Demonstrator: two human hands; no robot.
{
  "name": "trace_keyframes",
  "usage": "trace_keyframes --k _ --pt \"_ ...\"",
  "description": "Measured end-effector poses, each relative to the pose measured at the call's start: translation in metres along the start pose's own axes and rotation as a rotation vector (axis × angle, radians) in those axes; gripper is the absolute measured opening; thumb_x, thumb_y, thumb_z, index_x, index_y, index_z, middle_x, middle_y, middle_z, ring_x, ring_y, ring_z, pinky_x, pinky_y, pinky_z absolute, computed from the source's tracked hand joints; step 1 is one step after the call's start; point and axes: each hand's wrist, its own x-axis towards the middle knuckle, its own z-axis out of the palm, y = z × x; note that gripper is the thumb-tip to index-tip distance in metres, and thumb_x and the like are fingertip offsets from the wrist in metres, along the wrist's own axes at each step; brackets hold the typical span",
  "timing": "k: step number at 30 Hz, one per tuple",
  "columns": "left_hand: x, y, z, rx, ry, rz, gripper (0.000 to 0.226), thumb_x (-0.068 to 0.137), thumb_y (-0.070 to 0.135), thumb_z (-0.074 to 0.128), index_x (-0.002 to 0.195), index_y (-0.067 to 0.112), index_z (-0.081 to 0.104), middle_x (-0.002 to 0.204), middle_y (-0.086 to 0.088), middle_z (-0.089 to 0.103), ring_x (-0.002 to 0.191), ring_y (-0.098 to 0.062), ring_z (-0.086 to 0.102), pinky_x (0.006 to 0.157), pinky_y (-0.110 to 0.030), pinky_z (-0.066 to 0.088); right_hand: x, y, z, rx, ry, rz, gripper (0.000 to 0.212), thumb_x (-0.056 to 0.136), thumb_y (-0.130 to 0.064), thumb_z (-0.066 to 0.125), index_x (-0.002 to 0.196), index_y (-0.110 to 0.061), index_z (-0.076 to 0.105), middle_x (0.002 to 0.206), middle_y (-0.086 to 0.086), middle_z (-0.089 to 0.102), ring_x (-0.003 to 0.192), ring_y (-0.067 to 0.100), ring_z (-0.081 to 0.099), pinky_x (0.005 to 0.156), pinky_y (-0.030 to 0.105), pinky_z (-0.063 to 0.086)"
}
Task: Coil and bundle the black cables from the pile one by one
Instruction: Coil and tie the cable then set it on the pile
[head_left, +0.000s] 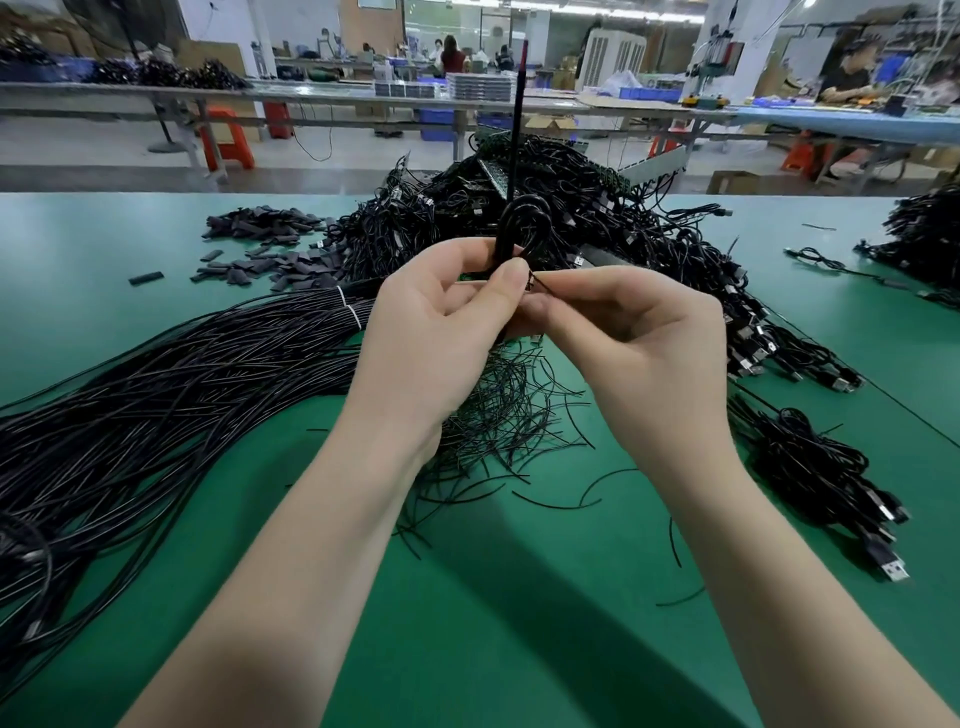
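Note:
My left hand (441, 322) grips a coiled black cable (522, 226) above the green table; the coil's looped top sticks up past my thumb and fingers. My right hand (639, 343) pinches a thin black tie wire (543, 285) at the coil's waist, right beside my left thumb. Whether the wire is wound round the coil is hidden by my fingers. A long bundle of straight black cables (156, 384), bound with white ties, lies to the left. A large heap of bundled cables (545, 208) sits behind my hands.
Loose black tie wires (498, 415) are scattered under my hands. Short black sleeves (260, 244) lie at the back left. Cables with USB plugs (831, 478) lie on the right, another heap (924, 239) at the far right. A thin black rod (518, 119) stands upright behind the coil.

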Motion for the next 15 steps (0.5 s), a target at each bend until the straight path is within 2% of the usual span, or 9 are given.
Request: trace_keyframes --k 3,8,10,12,15 --pt "0.000 0.003 -0.001 -0.007 -0.036 -0.058 0.012 0.095 0.008 0.058 0.094 0.016 0.067 0.073 0.002 0.074 0.072 -0.012 0.072 0.069 -0.020 0.056 0.002 -0.003 -0.004 0.162 -0.003 0.093 0.013 0.079 0.000 0.074 0.085 -0.011 0.073 0.068 -0.010 0.073 0.060 -0.002 0.066 0.054 0.007 0.046" --pt "0.000 0.005 -0.002 0.082 -0.056 -0.068 0.008 0.095 0.013 0.061 0.097 0.016 0.068 0.081 -0.003 0.076 0.079 -0.019 0.074 0.081 -0.035 0.059 0.005 -0.002 -0.010 -0.014 -0.004 0.017 0.011 0.080 -0.005 0.076 0.085 -0.014 0.074 0.069 -0.011 0.072 0.057 -0.004 0.063 0.052 0.006 0.042" --pt "-0.001 0.005 -0.001 0.139 -0.061 -0.071 0.007 0.095 0.019 0.061 0.096 0.018 0.068 0.081 -0.003 0.076 0.078 -0.020 0.074 0.083 -0.038 0.057 0.004 0.001 -0.010 -0.158 0.026 -0.100 0.009 0.082 -0.006 0.074 0.087 -0.014 0.074 0.077 -0.008 0.073 0.065 0.001 0.066 0.057 0.013 0.048" --pt "-0.002 0.005 -0.001 0.180 -0.070 -0.086 0.007 0.095 0.023 0.061 0.094 0.020 0.067 0.079 -0.001 0.076 0.074 -0.019 0.074 0.077 -0.032 0.057 0.003 0.004 -0.009 -0.383 0.061 -0.308 0.007 0.084 -0.004 0.072 0.087 -0.011 0.074 0.082 -0.007 0.070 0.076 0.009 0.067 0.068 0.023 0.052" --pt "-0.001 0.009 -0.006 0.167 -0.119 -0.158 0.009 0.095 0.025 0.061 0.092 0.019 0.067 0.075 -0.003 0.075 0.069 -0.019 0.074 0.065 -0.024 0.057 0.004 0.010 -0.012 -0.568 0.072 -0.568 0.008 0.086 0.004 0.067 0.087 -0.002 0.073 0.085 0.007 0.068 0.081 0.019 0.062 0.074 0.026 0.050"
